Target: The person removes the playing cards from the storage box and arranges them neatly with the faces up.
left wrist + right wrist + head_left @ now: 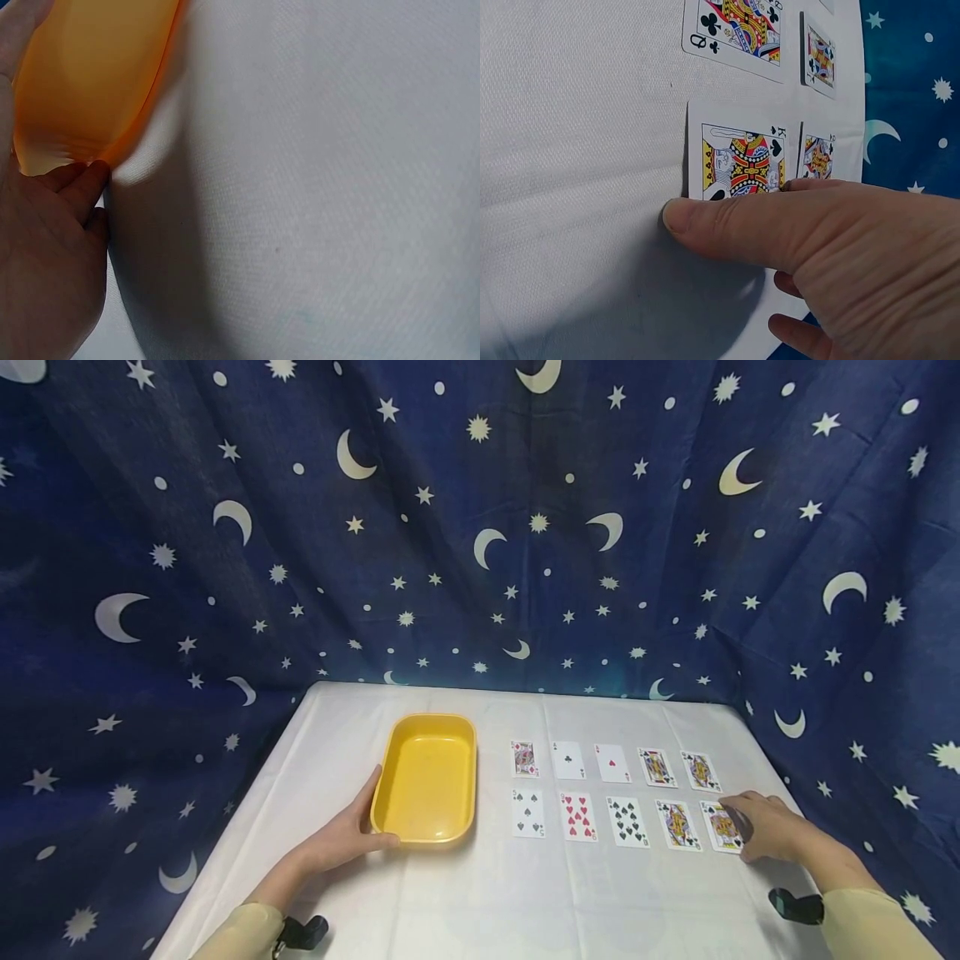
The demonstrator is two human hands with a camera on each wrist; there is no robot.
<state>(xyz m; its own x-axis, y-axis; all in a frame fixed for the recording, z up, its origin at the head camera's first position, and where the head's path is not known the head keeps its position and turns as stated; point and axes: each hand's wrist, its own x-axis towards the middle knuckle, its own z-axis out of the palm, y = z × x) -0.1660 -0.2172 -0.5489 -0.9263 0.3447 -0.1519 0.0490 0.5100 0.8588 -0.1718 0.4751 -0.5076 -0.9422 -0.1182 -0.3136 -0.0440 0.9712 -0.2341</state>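
A yellow plastic tray (425,781) stands on the left part of the table. My left hand (339,841) grips its left side, thumb at the near corner and fingers along the outer wall. Close up in the left wrist view, fingertips (94,174) meet the tray's edge. Far to the right, my right hand (776,831) pinches the king of spades (742,154), a playing card lying face up, by its right end. The thumb (697,221) is at the near edge with a finger at the far edge. The hand covers part of this card.
Two rows of face-up cards lie right of the tray, among them the five of spades (528,814), nine of hearts (578,817), eight of spades (627,822) and queen of clubs (678,825). A blue star-patterned curtain (480,527) surrounds the white-covered table (525,902).
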